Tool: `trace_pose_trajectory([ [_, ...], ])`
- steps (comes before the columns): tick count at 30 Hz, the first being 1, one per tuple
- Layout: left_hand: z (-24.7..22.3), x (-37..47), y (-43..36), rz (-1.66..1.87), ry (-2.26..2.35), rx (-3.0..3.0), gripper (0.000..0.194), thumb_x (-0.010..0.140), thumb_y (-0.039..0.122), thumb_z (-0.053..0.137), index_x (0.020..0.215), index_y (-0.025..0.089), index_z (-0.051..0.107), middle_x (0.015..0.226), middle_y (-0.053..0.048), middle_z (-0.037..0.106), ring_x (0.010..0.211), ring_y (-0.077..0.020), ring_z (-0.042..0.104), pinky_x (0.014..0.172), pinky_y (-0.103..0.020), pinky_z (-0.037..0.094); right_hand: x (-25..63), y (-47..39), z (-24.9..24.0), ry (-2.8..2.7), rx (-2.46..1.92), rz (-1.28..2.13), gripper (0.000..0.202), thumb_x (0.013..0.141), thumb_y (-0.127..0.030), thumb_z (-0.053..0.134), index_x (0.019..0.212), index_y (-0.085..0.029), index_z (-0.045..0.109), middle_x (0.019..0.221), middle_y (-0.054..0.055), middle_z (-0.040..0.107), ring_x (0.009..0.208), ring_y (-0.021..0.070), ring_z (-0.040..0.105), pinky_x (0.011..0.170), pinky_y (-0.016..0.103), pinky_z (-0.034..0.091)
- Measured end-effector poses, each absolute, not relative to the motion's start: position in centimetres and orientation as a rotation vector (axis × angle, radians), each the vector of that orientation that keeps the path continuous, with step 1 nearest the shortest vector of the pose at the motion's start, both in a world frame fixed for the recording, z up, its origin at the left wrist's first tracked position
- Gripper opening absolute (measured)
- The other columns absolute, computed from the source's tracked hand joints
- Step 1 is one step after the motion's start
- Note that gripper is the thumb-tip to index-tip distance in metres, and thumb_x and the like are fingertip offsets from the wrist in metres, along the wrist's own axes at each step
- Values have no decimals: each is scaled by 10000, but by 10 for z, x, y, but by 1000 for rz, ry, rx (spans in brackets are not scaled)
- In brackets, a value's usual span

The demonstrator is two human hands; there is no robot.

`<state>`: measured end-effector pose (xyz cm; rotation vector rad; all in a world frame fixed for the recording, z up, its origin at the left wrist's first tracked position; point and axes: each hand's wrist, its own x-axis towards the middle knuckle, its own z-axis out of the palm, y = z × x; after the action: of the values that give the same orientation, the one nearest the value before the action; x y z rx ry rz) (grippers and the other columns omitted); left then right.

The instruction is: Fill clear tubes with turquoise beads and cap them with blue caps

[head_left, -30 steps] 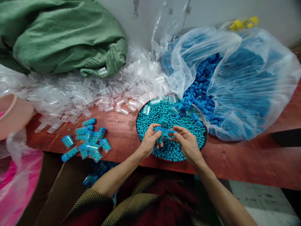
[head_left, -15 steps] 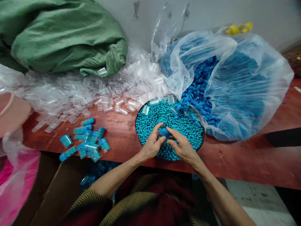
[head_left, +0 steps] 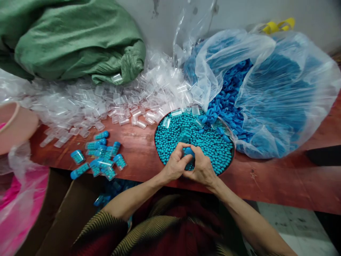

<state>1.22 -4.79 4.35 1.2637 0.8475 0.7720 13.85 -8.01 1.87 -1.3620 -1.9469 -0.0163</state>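
Red tabletop (head_left: 138,144) against a grey wall (head_left: 239,16), clear tubes (head_left: 125,101) heaped along the back. I have a blue cap (head_left: 188,152) pinched over the dish (head_left: 234,151) of turquoise beads (head_left: 217,149), my left hand (head_left: 174,161) and right hand (head_left: 201,167) closed on it from either side. Cap sits between thumbs and fingertips; my fingers mostly hide what is below.

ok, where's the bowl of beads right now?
Head view: the bowl sits just right of centre on the red table, left hand and right hand over its near side, plastic bag of blue pieces by its far right edge.
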Motion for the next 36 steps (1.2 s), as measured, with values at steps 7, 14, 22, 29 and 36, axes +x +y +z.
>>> trace_pose_trajectory([
  [7,34,17,-49,776,942,1397,161,828,272,492,969,194,490,739,26,490,663,-104,470,652,-223,404,131,-84,1,-1883,-1399,-60,754,785,-498,554,1365,-126,247,904,137,591,718,270,634,485,342,519],
  [14,38,-31,-36,689,1189,1720,264,861,294,458,1095,192,523,836,-4,593,724,-136,545,704,-255,442,126,-85,15,-2134,-1566,366,704,821,-406,555,1410,-142,275,1163,175,589,849,261,657,578,345,537],
  [22,33,-140,-21,603,2147,2136,381,836,324,482,1160,148,578,996,-133,618,943,-286,573,825,-407,444,198,-13,23,-1829,-1958,295,277,897,-267,442,1043,-168,655,1040,99,698,955,231,644,817,317,467],
  [29,25,-51,-5,743,1563,2143,203,879,254,447,972,168,605,951,-70,651,866,-192,615,786,-306,473,217,21,24,-1762,-2461,341,332,916,-326,373,1022,-215,667,1031,101,699,975,258,633,733,315,431],
  [36,3,18,22,585,1429,2059,261,823,237,569,1075,171,559,1030,-72,641,958,-217,606,859,-334,459,212,13,9,-1888,-2422,474,377,891,-439,458,1168,-209,568,1027,88,699,973,250,634,745,312,442],
])
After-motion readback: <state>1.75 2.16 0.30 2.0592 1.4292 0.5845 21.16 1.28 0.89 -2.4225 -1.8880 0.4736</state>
